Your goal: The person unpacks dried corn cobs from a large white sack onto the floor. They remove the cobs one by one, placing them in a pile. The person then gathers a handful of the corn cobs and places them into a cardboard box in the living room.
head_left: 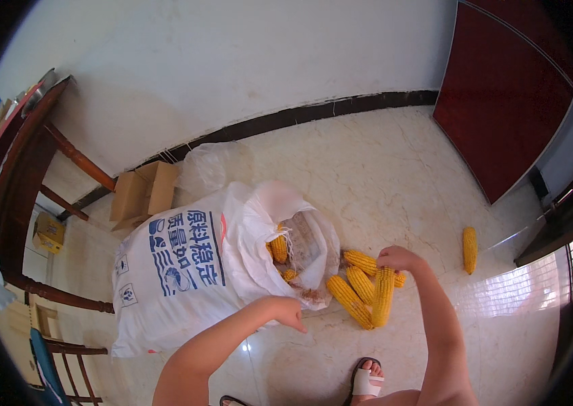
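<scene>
My right hand (397, 258) is closed round the upper end of a yellow corn cob (382, 301), which hangs upright over a small pile of cobs. Beside and behind it several more corn cobs (348, 302) lie on the floor, just outside a large white woven sack (171, 271). The sack rests on its side with its mouth toward the pile. Inside the opening other corn cobs (278, 247) show. Close to the near edge of that mouth is my left hand (288, 313), thumb stretched out and apart; its other fingertips are partly hidden, and I see nothing held.
One stray corn cob (470, 250) lies farther right on the tiled floor. Behind the sack are an open cardboard box (144, 193) and clear plastic (202, 169). A wooden table (26, 159) stands left, a dark red panel (510, 95) at back right. My sandalled foot (367, 380) is near the pile.
</scene>
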Demonstrator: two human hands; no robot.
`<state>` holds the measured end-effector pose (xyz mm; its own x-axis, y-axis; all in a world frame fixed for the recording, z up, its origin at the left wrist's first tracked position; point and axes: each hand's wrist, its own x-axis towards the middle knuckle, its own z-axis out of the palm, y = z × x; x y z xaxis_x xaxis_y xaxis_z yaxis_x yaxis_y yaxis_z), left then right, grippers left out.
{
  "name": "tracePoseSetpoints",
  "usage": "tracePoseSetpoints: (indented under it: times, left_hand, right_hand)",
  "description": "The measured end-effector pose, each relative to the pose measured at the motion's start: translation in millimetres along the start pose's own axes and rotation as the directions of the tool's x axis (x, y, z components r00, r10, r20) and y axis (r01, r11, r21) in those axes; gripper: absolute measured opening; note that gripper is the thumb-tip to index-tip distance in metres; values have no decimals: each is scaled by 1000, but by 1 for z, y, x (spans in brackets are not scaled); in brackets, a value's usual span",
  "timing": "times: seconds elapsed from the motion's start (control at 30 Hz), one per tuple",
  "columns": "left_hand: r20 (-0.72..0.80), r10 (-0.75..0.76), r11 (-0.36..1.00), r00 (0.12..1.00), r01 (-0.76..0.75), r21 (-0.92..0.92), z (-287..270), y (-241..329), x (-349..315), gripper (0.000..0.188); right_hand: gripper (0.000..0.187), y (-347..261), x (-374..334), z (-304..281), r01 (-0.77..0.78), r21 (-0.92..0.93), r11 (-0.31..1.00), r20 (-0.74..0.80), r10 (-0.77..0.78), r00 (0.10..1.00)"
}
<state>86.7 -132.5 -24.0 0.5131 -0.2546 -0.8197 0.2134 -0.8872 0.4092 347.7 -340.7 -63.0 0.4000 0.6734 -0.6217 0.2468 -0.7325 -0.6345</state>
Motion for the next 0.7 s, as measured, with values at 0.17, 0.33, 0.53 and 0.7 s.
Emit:
tracePoseSetpoints:
  times: [0.17,0.33,0.53,0.7]
  left_hand:
    - [-116,47,997,992,-54,-57,-41,27,-20,50]
    - [-519,5,982,854,-102,-159,-43,9,-25,35]
    - [-876,78,977,476,-209,-27,-49,-17,12,32]
    - [-683,-403,887,610,444,-126,-28,-65,-3,50]
  right_hand:
    - [42,-1,17,49,41,-464,885,-272,-186,944]
    - [41,-59,26,126,558,-117,822,-292,-565,771]
    - [21,-94,54,212,754,-68,654,-6,-756,655]
    - [17,-102,10,162,659,298,691,-412,-530,741]
